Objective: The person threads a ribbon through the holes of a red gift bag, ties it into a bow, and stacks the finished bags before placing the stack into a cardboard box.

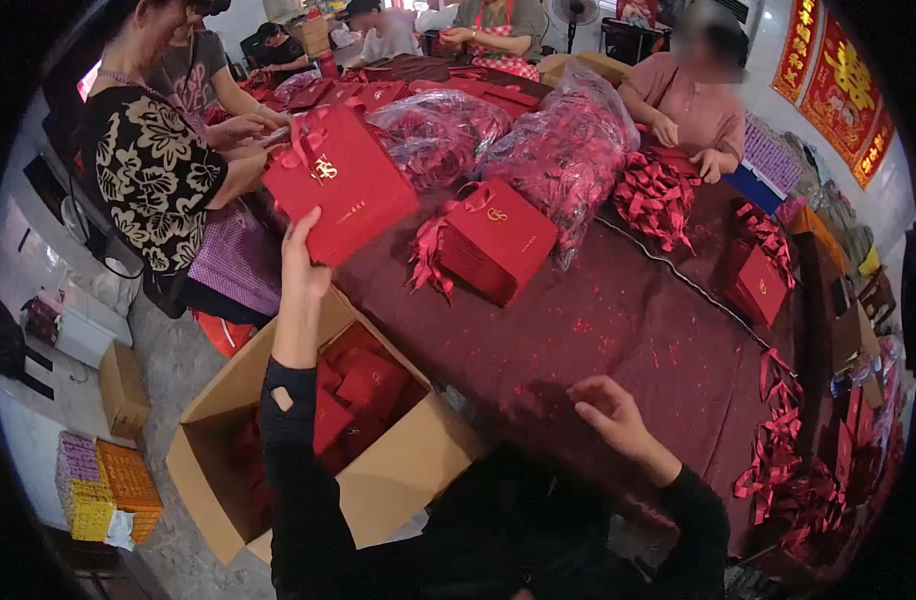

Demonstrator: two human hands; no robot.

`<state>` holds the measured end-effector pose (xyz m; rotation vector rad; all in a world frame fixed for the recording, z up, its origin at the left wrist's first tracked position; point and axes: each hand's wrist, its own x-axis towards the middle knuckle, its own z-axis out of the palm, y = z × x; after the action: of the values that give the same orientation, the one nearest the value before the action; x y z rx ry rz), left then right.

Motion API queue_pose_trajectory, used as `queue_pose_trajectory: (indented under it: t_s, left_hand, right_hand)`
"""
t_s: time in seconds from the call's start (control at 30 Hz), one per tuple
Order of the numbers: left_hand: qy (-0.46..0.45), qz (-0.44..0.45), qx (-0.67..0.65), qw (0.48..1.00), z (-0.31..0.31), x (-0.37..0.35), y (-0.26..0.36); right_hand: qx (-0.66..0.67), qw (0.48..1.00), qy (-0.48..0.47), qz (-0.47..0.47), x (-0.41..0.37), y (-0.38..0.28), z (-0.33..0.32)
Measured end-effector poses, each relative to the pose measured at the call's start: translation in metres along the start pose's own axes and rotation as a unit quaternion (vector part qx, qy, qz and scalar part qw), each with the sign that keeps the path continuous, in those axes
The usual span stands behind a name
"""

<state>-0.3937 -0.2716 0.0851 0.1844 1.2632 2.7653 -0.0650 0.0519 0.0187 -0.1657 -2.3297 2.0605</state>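
My left hand (306, 262) is closed on the lower edge of a red gift bag (353, 195) with gold lettering and a ribbon, raised at the table's left edge. Below it stands an open cardboard box (408, 475) with red bags (363, 385) inside. My right hand (615, 415) hovers over the dark red tablecloth (538, 350), fingers apart, with nothing in it. Between and beyond my hands lies a stack of red bags (503, 240), its ribbons hanging at the left side.
Clear plastic sacks of ribbons (568, 140) lie mid-table. Loose ribbons (658, 200) and another bag stack (758, 285) are at the right. Co-workers stand at the left (148, 170) and sit at the far right (693, 100). Ribbon strips (783, 440) line the near right edge.
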Motion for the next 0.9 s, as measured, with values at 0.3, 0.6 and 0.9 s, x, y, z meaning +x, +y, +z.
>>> queue_pose_trajectory:
  t_s: [0.3,0.6,0.9]
  left_hand:
    - [0.008,-0.011,-0.013,1.000,-0.007,0.086,0.007]
    - [0.010,-0.013,-0.017,1.000,-0.007,0.145,0.015]
    - [0.051,-0.027,0.002,0.998,-0.036,0.170,0.014]
  right_hand:
    - [-0.309,0.939,0.016,-0.151,-0.037,0.016,0.010]
    - [-0.403,0.899,-0.030,-0.167,-0.032,0.011,0.011]
    - [-0.389,0.907,-0.027,-0.158,-0.030,0.016,0.009]
